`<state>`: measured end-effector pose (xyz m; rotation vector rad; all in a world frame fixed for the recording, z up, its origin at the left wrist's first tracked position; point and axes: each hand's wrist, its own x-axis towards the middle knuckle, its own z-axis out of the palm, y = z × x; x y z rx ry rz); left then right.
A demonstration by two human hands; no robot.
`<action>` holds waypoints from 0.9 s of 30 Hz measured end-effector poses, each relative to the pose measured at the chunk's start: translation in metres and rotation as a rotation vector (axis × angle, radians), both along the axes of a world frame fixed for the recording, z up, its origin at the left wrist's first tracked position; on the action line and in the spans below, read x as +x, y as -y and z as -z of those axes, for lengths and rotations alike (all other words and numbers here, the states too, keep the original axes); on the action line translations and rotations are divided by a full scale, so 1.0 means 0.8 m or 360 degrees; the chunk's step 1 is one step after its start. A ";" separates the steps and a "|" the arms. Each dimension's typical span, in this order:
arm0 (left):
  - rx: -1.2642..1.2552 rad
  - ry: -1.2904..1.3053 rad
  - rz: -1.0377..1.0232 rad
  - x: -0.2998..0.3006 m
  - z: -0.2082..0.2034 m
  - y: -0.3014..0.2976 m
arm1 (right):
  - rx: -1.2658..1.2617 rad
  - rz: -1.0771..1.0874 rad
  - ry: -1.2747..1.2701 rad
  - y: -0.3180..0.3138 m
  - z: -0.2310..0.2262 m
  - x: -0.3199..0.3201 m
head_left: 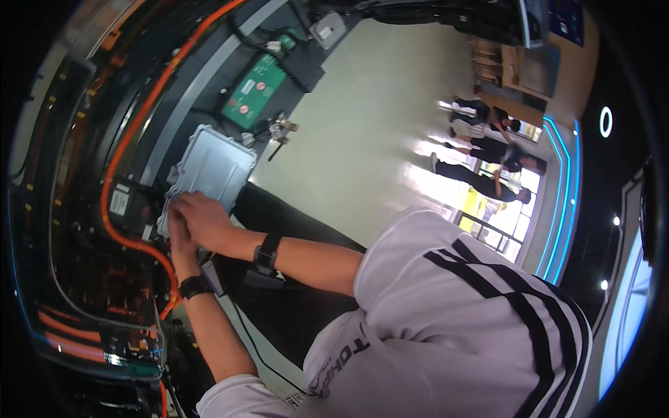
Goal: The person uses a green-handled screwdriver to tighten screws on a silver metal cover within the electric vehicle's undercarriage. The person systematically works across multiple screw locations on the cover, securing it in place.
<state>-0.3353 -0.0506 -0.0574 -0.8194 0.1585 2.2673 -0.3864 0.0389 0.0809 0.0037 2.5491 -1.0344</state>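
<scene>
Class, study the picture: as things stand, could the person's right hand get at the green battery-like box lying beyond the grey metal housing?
Probably yes. The right hand rests on the near edge of the grey metal housing, and the green box lies just beyond it with nothing standing between; only the housing must be reached across.

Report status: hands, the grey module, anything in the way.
Left hand and right hand both pressed on grey metal module, lower corner. Orange cable runs alongside. Fingers' grip unclear.

An orange cable and a green battery crowd the grey metal housing; the floor side lies open.
</scene>
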 end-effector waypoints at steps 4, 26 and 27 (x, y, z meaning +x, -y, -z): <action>-0.0656 0.0426 -0.0049 -0.005 0.009 0.024 | 0.0111 -0.0178 -0.0005 0.006 0.001 -0.006; -0.2202 0.0101 0.1219 -0.051 0.056 0.035 | 0.0228 -0.0343 0.0096 -0.004 -0.001 -0.014; -0.2317 0.0038 0.1299 -0.061 0.046 0.032 | 0.0237 -0.0358 0.0089 -0.007 0.000 -0.015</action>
